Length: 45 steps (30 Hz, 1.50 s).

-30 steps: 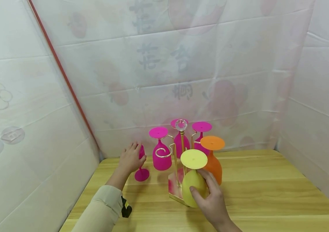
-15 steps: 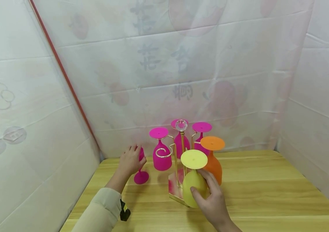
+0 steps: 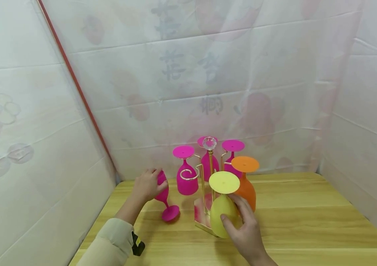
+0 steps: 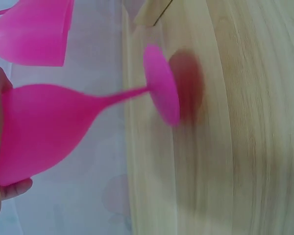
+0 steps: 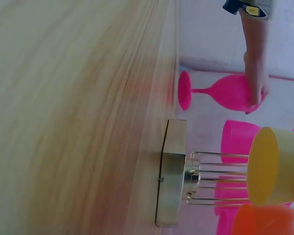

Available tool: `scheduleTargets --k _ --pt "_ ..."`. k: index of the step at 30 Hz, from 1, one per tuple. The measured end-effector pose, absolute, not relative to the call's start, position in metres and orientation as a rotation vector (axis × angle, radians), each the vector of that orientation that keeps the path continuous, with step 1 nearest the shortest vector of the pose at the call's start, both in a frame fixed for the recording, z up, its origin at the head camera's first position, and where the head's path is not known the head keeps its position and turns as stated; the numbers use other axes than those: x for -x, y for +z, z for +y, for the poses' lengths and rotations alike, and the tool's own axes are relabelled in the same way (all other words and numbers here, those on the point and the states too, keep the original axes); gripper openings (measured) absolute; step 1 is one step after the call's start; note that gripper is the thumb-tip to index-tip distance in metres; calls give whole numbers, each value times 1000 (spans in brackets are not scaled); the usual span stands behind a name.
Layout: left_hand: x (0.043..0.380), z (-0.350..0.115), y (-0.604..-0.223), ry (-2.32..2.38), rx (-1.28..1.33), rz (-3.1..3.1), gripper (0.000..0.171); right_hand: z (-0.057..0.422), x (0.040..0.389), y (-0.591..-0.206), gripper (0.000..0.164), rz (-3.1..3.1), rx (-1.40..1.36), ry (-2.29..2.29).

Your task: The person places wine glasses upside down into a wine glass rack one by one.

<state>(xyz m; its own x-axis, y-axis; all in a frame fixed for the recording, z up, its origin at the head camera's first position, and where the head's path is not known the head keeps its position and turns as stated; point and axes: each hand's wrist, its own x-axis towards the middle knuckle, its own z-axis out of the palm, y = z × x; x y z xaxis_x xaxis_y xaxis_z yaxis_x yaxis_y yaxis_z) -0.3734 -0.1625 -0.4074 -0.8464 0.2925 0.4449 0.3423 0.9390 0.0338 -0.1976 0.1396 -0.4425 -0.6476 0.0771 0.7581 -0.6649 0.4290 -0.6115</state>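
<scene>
My left hand grips a magenta goblet around the rim end of its bowl. This goblet is tilted, its foot swung toward the rack and raised off the wood, as the left wrist view shows. My right hand holds the bowl of a yellow goblet, which hangs upside down at the front of a gold wire glass rack. Beside it hangs an orange goblet. Several more magenta goblets, such as the left one, hang inverted around the rack.
A clear crystal knob tops the rack's centre post. Everything stands on a wood-grain table. Printed pale sheeting rises along the table's back and both sides. A dark strap device sits at my left cuff.
The magenta goblet in my left hand has tipped: its foot moved right and nearer to me, and more of its bowl shows. My right hand keeps its hold on the yellow goblet.
</scene>
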Motion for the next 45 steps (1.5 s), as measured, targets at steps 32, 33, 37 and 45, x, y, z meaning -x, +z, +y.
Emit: scheduleTargets --k 32,33,37,45 --pt "313 -133 -428 -2096 479 -1936 39 147 209 -451 47 -1532 -694 1166" --pt "310 -131 -428 -2121 473 -1923 41 146 209 -450 44 -1514 -702 1153" --pt "299 -124 -430 -2269 445 -1853 48 142 205 -441 34 -1434 -706 1084" --pt "283 -113 -435 -2579 228 -1730 44 128 195 -416 26 -1274 -711 976"
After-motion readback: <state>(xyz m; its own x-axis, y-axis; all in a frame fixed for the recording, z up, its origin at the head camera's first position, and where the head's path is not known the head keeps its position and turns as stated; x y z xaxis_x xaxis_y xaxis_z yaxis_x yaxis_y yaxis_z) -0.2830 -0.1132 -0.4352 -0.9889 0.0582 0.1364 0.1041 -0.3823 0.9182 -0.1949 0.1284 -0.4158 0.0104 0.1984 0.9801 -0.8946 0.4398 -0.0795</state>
